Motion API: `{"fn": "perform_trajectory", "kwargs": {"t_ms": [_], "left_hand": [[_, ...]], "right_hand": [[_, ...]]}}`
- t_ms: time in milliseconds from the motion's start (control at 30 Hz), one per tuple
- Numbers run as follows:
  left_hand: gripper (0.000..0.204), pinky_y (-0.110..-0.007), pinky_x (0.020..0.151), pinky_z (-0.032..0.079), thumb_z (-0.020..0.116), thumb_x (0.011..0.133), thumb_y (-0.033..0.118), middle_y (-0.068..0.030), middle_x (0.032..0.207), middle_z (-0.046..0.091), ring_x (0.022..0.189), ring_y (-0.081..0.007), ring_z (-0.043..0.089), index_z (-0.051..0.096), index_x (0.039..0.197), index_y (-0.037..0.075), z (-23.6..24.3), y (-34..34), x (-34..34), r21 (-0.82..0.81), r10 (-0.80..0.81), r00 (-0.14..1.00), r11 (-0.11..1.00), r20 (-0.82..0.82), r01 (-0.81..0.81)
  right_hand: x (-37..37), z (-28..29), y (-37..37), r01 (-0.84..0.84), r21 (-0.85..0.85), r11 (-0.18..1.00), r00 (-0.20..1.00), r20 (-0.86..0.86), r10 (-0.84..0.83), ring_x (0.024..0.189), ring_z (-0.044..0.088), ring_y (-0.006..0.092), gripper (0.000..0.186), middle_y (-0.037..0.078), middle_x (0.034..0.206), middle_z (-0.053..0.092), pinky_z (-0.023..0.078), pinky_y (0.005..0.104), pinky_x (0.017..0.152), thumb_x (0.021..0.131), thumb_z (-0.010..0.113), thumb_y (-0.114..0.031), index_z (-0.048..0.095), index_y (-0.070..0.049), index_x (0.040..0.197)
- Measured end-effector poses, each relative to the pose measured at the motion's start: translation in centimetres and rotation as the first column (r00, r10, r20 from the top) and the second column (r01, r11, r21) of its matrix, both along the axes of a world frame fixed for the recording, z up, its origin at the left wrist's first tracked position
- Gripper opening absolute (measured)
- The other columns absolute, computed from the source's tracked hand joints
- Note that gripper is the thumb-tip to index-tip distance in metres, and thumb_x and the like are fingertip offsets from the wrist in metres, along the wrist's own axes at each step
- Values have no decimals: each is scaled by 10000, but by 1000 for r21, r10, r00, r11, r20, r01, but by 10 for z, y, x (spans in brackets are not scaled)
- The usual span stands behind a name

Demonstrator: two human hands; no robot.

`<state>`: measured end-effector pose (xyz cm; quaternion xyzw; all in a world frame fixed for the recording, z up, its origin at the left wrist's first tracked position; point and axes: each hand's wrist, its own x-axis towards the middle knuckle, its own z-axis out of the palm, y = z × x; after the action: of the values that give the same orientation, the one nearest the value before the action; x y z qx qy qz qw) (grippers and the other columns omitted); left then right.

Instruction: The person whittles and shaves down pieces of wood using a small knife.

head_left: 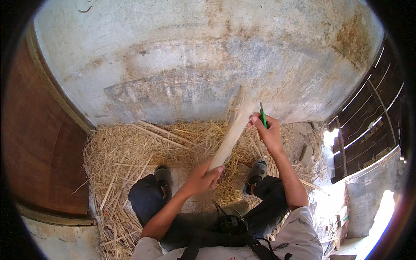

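My left hand (202, 179) is closed around the lower end of a pale, flat length of split wood or bamboo (229, 139), which slants up and to the right in front of me. Behind its upper part shows a narrower, darker strip (235, 104); whether the two are joined I cannot tell. In my right hand (269, 132) is a slim green-handled tool (263, 118) with a dark, narrow tip pointing up. The fingertips of that hand come close to the upper end of the pale piece, and contact is unclear there.
Straw and shavings (190, 130) cover the floor, with loose thin strips (160, 134) among them. My shoes (163, 175) stand on either side. A stained wall (195, 69) rises ahead, a brown panel (47, 143) at left. A brick-like block (306, 154) lies at right.
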<state>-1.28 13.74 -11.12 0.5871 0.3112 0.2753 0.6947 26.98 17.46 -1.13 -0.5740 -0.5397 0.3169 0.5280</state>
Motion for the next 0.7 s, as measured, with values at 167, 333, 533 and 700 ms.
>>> {"fn": "perform_trajectory", "kwargs": {"t_ms": [167, 333, 533, 700], "left_hand": [[289, -300, 538, 468, 647, 1085, 187, 2, 827, 588, 584, -85, 549, 569, 1322, 41, 14, -2, 2, 14, 109, 989, 994, 95, -111], [400, -277, 524, 443, 691, 1064, 172, 6, 835, 577, 585, -75, 528, 492, 1389, 50, 30, -4, 2, 67, 127, 986, 989, 108, -135], [508, -275, 507, 440, 679, 1075, 190, -6, 859, 572, 579, -76, 522, 405, 1476, 42, 34, -8, 5, 62, 184, 976, 979, 113, -192], [487, -282, 496, 440, 615, 1110, 242, -7, 857, 567, 573, -77, 520, 397, 1496, 39, 28, -6, 0, 12, 153, 974, 988, 168, -157]], "right_hand": [[0, -13, -15, -112, 93, 989, 906, 418, 63, 735, 725, 225, 242, 80, 850, 731, 561, 350, 695, 1040, 704, -281, 720, -54, 1122], [-28, -37, -34, -431, 252, 866, 626, 775, 86, 659, 723, 312, 283, 97, 914, 729, 563, 408, 569, 977, 768, -338, 717, -105, 1129], [-44, -41, -39, -493, 295, 818, 577, 815, 55, 613, 714, 285, 275, 80, 880, 715, 553, 396, 526, 951, 790, -364, 725, -123, 1067], [-47, -40, -40, -478, 282, 832, 560, 827, 41, 613, 715, 284, 277, 73, 865, 715, 557, 398, 528, 941, 797, -368, 738, -126, 1062]]}}
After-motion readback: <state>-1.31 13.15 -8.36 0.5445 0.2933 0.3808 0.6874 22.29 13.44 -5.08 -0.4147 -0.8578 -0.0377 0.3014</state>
